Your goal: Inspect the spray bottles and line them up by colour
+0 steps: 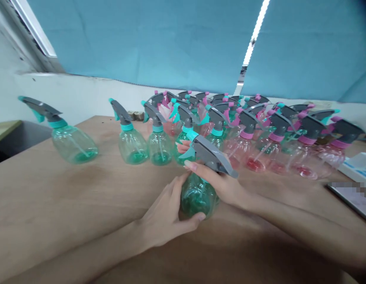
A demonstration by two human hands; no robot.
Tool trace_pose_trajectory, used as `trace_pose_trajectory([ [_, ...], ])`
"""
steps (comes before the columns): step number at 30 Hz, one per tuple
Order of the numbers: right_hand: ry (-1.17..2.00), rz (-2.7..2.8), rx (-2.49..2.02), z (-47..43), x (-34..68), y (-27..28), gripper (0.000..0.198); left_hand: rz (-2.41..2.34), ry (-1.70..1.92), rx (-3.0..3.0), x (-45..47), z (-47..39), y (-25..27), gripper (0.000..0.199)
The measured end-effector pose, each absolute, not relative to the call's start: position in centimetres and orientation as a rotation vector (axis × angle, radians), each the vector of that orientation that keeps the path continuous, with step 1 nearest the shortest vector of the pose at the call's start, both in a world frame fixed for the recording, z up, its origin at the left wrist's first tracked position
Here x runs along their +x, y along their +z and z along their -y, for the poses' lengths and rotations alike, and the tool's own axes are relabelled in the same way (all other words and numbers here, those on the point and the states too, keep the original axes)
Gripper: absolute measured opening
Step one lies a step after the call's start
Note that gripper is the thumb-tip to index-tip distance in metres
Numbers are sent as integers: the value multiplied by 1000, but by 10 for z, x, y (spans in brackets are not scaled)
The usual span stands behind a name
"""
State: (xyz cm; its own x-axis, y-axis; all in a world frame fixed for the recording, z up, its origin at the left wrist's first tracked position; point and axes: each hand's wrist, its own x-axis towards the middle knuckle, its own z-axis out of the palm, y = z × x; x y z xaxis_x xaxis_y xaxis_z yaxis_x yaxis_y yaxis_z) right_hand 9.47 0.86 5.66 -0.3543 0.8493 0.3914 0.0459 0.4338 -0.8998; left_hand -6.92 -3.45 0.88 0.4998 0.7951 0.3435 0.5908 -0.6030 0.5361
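A green, see-through spray bottle (pixel 197 195) with a grey and turquoise trigger head is held between both hands near the table's front. My left hand (pixel 168 213) wraps the bottle's body from the left, its thumb across the lower front. Around the neck, just under the spray head, closes my right hand (pixel 221 181), with fingers reaching behind the trigger. The bottle leans, its nozzle pointing up and to the left. Beyond it, a green spray bottle (pixel 161 148) stands at the front of a group, and another green spray bottle (pixel 133 146) is beside that one.
A separate green spray bottle (pixel 73 144) stands far left on the wooden table (pixel 47 189). Several pink spray bottles (pixel 277 154) crowd the back right. A flat dark-edged device (pixel 354 201) lies at the right edge, near a white and blue box (pixel 359 167). Behind hangs a blue curtain (pixel 171 43).
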Motion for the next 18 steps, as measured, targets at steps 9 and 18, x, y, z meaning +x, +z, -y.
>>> trace_pose_trajectory([
  [9, 1029, 1730, -705, 1, 58, 51, 24, -1285, 796, 2353, -103, 55, 18, 77],
  [18, 976, 1759, -611, 13, 26, 55, 19, -1425, 823, 2407, -126, 79, 24, 80],
])
